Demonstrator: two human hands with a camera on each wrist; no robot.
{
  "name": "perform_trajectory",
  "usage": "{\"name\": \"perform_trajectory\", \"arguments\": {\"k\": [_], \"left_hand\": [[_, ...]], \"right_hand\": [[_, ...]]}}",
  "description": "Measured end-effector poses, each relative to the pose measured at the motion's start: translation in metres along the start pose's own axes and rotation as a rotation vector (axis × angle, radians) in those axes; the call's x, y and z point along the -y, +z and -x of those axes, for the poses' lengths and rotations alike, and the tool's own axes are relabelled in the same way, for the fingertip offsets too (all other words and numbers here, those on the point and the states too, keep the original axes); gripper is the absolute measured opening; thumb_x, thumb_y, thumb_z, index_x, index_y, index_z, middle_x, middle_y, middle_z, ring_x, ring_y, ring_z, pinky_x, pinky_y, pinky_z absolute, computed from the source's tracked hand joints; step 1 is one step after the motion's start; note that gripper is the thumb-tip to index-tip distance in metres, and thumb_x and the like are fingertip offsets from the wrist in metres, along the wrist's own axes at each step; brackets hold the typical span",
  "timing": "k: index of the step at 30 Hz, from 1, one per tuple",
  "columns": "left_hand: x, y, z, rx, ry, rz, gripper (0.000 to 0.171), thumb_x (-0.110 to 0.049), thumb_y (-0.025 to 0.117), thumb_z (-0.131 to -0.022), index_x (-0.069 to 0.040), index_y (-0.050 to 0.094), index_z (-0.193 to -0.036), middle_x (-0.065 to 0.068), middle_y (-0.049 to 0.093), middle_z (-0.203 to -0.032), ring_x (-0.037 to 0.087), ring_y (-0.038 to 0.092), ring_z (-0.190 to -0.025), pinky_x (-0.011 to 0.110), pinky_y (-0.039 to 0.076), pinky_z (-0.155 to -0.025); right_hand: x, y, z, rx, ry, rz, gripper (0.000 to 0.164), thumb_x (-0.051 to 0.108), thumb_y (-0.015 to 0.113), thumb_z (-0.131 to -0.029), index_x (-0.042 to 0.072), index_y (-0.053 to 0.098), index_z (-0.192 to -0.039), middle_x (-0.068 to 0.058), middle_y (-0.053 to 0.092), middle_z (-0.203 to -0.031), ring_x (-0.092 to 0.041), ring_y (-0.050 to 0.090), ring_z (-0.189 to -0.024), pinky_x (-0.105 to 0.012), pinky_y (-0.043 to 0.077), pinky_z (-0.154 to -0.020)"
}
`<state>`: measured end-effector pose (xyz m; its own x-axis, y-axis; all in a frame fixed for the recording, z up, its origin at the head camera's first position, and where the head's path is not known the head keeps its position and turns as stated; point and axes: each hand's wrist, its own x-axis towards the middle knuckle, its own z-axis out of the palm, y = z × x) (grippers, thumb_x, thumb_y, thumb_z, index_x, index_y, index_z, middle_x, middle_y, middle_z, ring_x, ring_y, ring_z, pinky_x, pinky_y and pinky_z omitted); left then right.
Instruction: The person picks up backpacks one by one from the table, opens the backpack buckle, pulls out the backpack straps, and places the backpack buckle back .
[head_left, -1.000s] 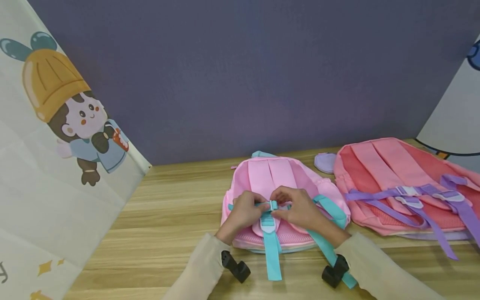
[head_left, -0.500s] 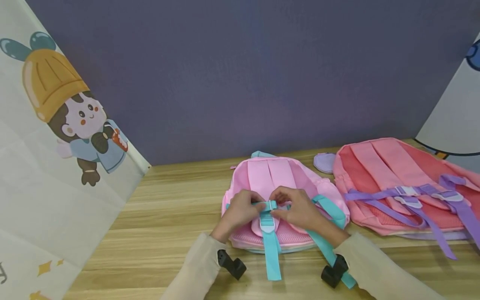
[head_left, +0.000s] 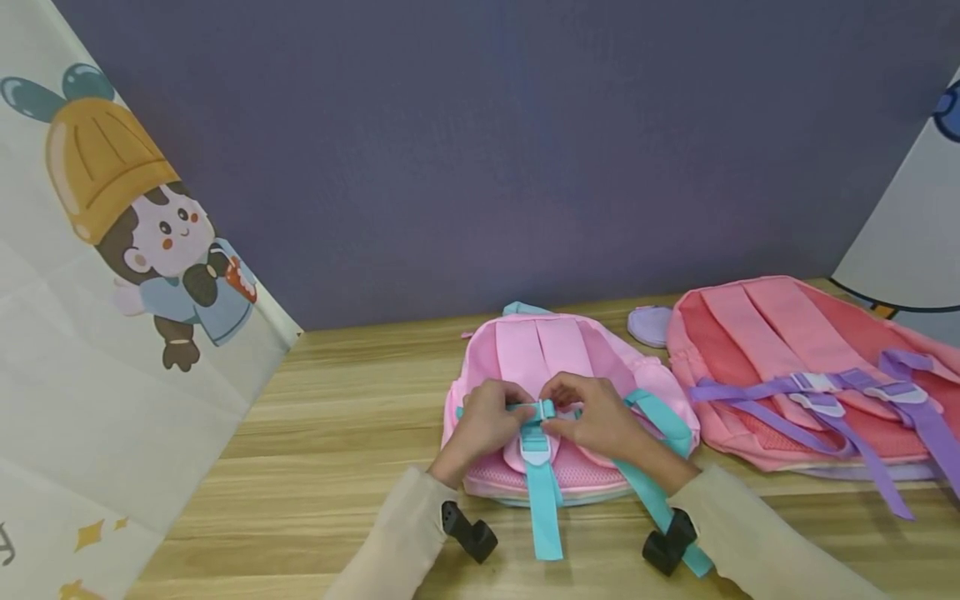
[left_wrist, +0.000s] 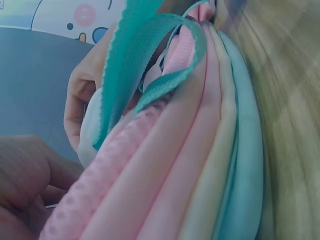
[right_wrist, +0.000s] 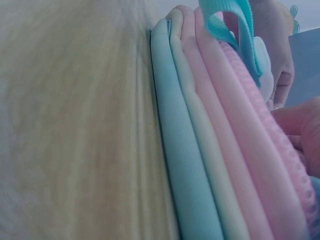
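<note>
A pink backpack (head_left: 517,333) lies with its shoulder straps facing up on the wooden table. Across its middle runs a teal strap with a small teal buckle (head_left: 546,409). My left hand (head_left: 487,421) pinches this strap just left of the buckle. From the other side, my right hand (head_left: 596,421) pinches at the buckle's right end with thumb and fingers. Below them a white slider (head_left: 536,451) carries a hanging teal webbing tail (head_left: 544,517). In both wrist views the bag's edge hides most of the fingertips, though the near left hand (left_wrist: 30,180) and right hand (right_wrist: 306,132) partly show.
To the right lies a larger coral backpack (head_left: 765,333) with purple straps (head_left: 825,387). A small lilac pouch (head_left: 648,325) sits between the bags. Behind the table (head_left: 322,433) stands a dark panel (head_left: 480,158), with a cartoon-printed sheet (head_left: 90,333) on the left.
My left hand shifted slightly left along the teal strap, then came back towards the buckle. My right hand has stayed in place, and the backpack lies almost unmoved.
</note>
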<state>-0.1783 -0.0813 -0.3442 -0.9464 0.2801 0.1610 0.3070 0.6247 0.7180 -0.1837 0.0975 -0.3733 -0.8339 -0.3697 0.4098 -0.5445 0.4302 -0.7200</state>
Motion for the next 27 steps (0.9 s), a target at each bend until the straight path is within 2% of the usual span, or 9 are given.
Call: {"name": "perform_trajectory", "arguments": {"k": [3, 9, 16, 21, 27], "left_hand": [[0.0, 0.0, 0.0, -0.003, 0.021, -0.004, 0.005, -0.008, 0.068, -0.085, -0.008, 0.073, -0.086, 0.001, 0.071, -0.079, 0.01, 0.058, -0.076, 0.047, 0.032, -0.09], [0.001, -0.003, 0.0, 0.054, 0.063, -0.003, 0.012, -0.01, 0.073, -0.08, -0.01, 0.07, -0.092, 0.0, 0.069, -0.084, 0.009, 0.057, -0.076, 0.033, 0.041, -0.079], [0.006, -0.005, -0.002, 0.068, 0.14, -0.101, 0.017, -0.011, 0.075, -0.078, -0.009, 0.07, -0.094, 0.0, 0.07, -0.089, 0.011, 0.058, -0.083, 0.032, 0.04, -0.084], [0.01, -0.007, -0.003, 0.104, 0.158, -0.041, 0.015, -0.008, 0.071, -0.082, -0.006, 0.07, -0.097, 0.003, 0.069, -0.092, 0.01, 0.058, -0.083, 0.027, 0.048, -0.079], [0.01, -0.006, -0.004, 0.085, 0.168, 0.042, 0.011, -0.002, 0.066, -0.085, -0.002, 0.07, -0.096, 0.008, 0.071, -0.091, 0.011, 0.061, -0.082, 0.025, 0.051, -0.076]], "right_hand": [[0.0, 0.0, 0.0, -0.004, 0.002, 0.005, 0.026, 0.005, 0.078, -0.073, 0.014, 0.064, -0.093, 0.004, 0.067, -0.084, -0.01, 0.063, -0.082, -0.03, 0.054, -0.079], [0.0, 0.0, 0.0, -0.01, 0.001, 0.012, 0.025, 0.005, 0.077, -0.074, 0.014, 0.064, -0.095, 0.004, 0.068, -0.086, -0.011, 0.064, -0.083, -0.03, 0.053, -0.079], [-0.001, 0.0, 0.0, -0.027, -0.01, -0.011, 0.026, 0.004, 0.077, -0.074, 0.012, 0.065, -0.095, 0.003, 0.068, -0.086, -0.01, 0.064, -0.082, -0.029, 0.054, -0.078], [-0.003, 0.001, 0.0, -0.046, -0.016, -0.017, 0.026, 0.004, 0.078, -0.073, 0.011, 0.065, -0.095, 0.002, 0.068, -0.085, -0.011, 0.065, -0.081, -0.028, 0.054, -0.077], [-0.005, 0.0, 0.0, -0.054, -0.03, -0.01, 0.025, 0.006, 0.079, -0.074, 0.009, 0.066, -0.095, 0.0, 0.069, -0.086, -0.014, 0.065, -0.081, -0.03, 0.055, -0.076]]}}
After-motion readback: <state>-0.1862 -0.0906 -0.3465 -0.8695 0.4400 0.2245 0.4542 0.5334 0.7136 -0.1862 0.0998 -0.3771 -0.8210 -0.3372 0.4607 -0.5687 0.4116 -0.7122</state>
